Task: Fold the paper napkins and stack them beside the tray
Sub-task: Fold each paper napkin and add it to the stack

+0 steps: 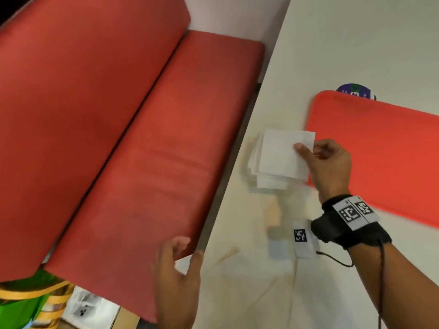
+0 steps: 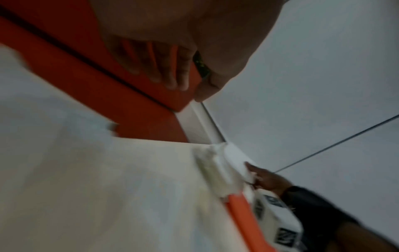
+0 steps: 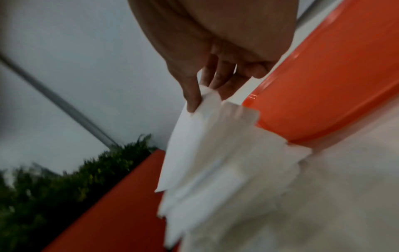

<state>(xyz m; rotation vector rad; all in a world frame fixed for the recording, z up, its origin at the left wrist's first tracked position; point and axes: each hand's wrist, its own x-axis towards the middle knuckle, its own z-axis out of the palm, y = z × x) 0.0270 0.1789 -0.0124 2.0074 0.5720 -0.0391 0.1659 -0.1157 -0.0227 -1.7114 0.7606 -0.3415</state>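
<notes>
a folded napkin [image 1: 283, 154] is pinched at its near edge by the right hand [image 1: 329, 162] and held just over the stack of folded napkins [image 1: 263, 179], which lies on the pale table [image 1: 249, 281] just beside the orange tray [image 1: 380, 148]. several napkins are judged already folded and stacked; whether more are left cannot be told. the left hand [image 1: 178, 269] is kept loosely open near the table edge, and nothing is seen to be gripped. a red cushioned bench [image 1: 142, 138] is set along the table, with green foliage beyond

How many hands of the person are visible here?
2. The left hand hovers over the near table edge; the right hand pinches the top napkin beside the tray.
</notes>
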